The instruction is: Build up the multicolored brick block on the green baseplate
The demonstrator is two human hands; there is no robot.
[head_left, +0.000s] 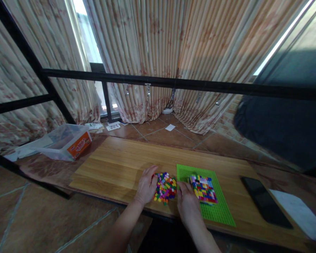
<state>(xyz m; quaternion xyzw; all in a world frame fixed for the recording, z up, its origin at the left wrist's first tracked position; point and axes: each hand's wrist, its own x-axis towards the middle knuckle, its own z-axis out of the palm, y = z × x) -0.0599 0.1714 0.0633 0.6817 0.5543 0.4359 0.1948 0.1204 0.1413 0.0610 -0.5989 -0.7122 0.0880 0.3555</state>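
A heap of small multicoloured toy bricks (pixel 165 188) lies loose on the wooden table, with my hands on either side of it. My left hand (pixel 146 184) rests along the heap's left edge, fingers stretched forward and touching the outer bricks. At the right edge is my right hand (pixel 188 202), its fingers extended and slightly bent beside the bricks, over the near-left part of a green studded baseplate (pixel 221 211). On that baseplate stands a dense rectangular block of multicoloured bricks (pixel 203 189), just right of my right hand. The undersides of my fingers are hidden.
A black phone-like slab (pixel 265 202) and white paper (pixel 300 211) lie to the right. A clear plastic bin (pixel 60 140) with an orange label stands left of the wooden tabletop (pixel 113 158). A black metal rail (pixel 158 80) crosses in front of the curtains.
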